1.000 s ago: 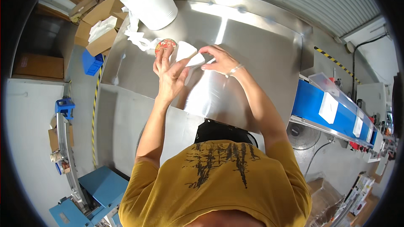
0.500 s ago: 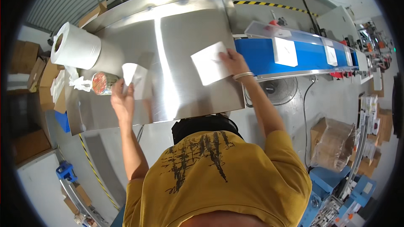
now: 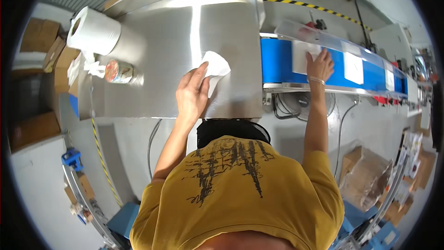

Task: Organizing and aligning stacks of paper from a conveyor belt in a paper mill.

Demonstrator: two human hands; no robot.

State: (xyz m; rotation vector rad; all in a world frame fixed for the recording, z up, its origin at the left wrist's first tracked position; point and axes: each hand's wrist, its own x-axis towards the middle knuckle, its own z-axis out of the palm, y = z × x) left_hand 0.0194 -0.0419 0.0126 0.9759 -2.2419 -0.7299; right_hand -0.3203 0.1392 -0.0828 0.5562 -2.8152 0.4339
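steel table, the largest thing, spread under the left hand and away to its left. blue conveyor belt ran beneath the right hand and on past it, a clear guard over the belt's far side.

white paper roll stood well off to the left hand's far left, a loose torn tail trailing toward the table edge. white square lay on the belt under the right hand; more white squares sat in a row to that hand's right. patterned cylinder lay on its side, left of the left hand and apart from it. white folded piece, at the left hand's fingertips, was pinched between thumb and forefinger.

changes: half a second earlier the right hand had gripped a white square above the table; now it was over the belt, fingers spread and loosened. the left hand had left the cylinder's side, folded piece with it. (my reading: the square was as good as delivered, in line with the others.)

unclear: the right hand covered part of its square, so fingertip contact could not be told. the folded piece's lower edge blurred into the table's glare.
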